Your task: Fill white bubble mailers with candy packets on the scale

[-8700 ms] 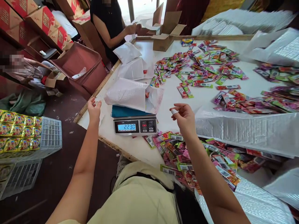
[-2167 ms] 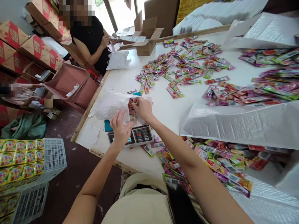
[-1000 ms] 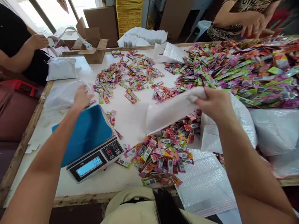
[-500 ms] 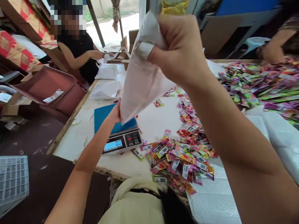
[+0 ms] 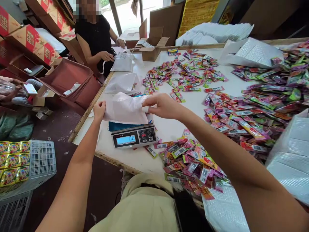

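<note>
A white mailing bag (image 5: 123,109) lies across the blue pan of a digital scale (image 5: 134,137), whose lit display shows digits. At the bag's left end, my left hand (image 5: 99,109) is closed on its edge. My right hand (image 5: 160,104) pinches the bag's right end between thumb and fingers; a white covering shows on the thumb. Small colourful snack packets (image 5: 188,158) are heaped right of the scale, close to my body. Just behind the scale is another white bag (image 5: 123,83), with a few packets showing at its right end.
Across the table a co-worker (image 5: 96,45) handles a white package (image 5: 122,61) beside an open cardboard box (image 5: 152,48). More packets (image 5: 256,109) cover the table's right side. White padded mailers (image 5: 289,154) lie at the right. A brown bin (image 5: 70,80) and plastic crate (image 5: 42,158) stand left.
The white bag has come down from in front of my face onto the scale, and my right hand has lowered with it. The display has gone from zero to a higher reading.
</note>
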Demonstrator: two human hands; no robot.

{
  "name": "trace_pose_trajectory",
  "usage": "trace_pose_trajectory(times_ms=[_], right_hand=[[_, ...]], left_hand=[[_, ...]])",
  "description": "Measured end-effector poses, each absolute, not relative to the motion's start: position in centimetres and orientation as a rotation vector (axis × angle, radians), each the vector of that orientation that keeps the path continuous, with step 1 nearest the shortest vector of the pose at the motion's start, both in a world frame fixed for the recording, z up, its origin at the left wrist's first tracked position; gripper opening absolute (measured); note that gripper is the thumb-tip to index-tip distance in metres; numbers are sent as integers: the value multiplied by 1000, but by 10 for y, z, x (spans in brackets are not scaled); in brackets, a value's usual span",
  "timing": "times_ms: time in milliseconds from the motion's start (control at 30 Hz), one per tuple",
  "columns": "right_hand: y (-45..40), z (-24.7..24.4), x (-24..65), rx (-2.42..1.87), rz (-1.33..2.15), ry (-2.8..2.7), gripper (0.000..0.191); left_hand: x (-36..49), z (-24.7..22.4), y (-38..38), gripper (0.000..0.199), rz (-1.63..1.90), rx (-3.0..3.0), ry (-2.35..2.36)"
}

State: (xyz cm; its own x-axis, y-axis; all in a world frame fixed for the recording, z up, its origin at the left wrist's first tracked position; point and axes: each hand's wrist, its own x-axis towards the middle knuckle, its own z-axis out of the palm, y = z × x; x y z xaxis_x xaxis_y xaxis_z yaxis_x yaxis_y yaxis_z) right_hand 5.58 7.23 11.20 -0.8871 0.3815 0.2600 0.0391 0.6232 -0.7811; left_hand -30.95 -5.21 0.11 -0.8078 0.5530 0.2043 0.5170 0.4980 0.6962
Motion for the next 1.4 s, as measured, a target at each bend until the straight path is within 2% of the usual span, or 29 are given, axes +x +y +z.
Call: trace_pose_trajectory(times_ms=[167, 400, 533, 667, 933, 1167, 1400], right_hand=[[83, 92, 120, -564, 1305, -2330, 30], [63, 12, 163, -858, 1572, -2239, 37], [53, -8, 149, -888, 1429, -2319, 34], [49, -12, 124, -886, 1175, -2368, 30], [33, -7, 63, -995, 751, -2617, 45], [46, -8, 19, -1334, 775, -2663, 41], [48, 0, 22, -1325, 758, -2664, 36]], left_hand=[[-301, 9, -72, 21, 1409, 999, 2819], [-254, 32, -118, 25, 1457, 1111, 2873], [-231, 37, -127, 25, 1438, 1078, 2883], [-222, 40, -125, 24, 1449, 1071, 2864], [-209, 48, -121, 23, 1445, 1119, 2833], [-178, 54, -127, 25, 1335, 1512, 2722], [-141, 69, -122, 20, 1270, 1866, 2587]])
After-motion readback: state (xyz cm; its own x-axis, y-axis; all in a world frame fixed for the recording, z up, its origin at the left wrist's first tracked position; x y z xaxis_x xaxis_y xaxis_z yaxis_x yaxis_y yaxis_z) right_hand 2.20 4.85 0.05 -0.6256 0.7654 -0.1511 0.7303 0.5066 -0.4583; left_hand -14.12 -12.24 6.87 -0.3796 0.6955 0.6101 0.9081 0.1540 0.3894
